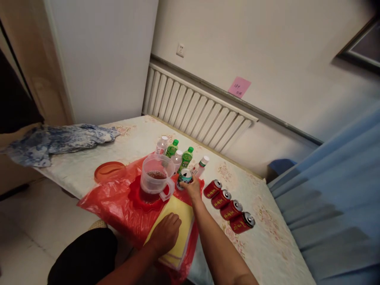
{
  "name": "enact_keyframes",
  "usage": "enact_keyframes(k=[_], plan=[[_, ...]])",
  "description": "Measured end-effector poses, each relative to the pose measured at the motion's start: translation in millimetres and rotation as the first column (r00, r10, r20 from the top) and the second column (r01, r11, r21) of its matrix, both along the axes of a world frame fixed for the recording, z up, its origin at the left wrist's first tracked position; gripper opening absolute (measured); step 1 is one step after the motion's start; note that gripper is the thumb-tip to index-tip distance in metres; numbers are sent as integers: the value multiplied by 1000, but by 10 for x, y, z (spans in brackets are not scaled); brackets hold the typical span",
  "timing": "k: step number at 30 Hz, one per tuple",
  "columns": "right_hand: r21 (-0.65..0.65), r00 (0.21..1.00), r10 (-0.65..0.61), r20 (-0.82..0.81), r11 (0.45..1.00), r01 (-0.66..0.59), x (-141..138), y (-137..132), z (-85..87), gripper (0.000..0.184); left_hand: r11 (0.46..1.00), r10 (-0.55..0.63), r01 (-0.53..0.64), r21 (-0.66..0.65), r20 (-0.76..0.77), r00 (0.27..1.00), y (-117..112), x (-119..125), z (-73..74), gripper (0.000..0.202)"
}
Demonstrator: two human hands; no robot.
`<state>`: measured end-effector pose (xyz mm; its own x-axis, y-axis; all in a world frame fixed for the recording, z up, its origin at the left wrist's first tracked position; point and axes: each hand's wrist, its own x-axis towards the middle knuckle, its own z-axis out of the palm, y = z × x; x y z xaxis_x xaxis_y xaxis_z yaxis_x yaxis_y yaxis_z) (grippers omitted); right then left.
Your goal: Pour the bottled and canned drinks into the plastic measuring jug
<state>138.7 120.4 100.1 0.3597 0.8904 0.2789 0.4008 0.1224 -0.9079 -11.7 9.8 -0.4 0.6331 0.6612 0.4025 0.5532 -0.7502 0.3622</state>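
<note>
Your right hand (192, 187) has its fingers wrapped around the can (179, 181), which is just beside the handled side of the jug (145, 176) and in front of the bottles (186, 159). Your left hand (166, 234) rests on the yellow cloth (175, 206) with its fingers curled in; their undersides are hidden, so you cannot tell whether they grip it. The jug holds dark liquid and sits in a red dish (134, 194) on the red bag (110, 200). Four red cans (230, 210) line up right of your right forearm.
</note>
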Motion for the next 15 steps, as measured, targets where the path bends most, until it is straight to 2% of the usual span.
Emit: enact_keyframes(k=[3,8,15], plan=[[-12,999,-18,-40,1000,18,-84,65,-177,55,1000,0,0,0,-5,1000,4,3,-3,19],[-28,995,-28,-95,999,26,-189,220,-374,46,1000,-13,12,-26,-13,1000,2,7,-3,21],[-31,992,-7,-123,1000,3,-258,387,-555,56,1000,-14,14,-26,-3,1000,5,8,-9,21]])
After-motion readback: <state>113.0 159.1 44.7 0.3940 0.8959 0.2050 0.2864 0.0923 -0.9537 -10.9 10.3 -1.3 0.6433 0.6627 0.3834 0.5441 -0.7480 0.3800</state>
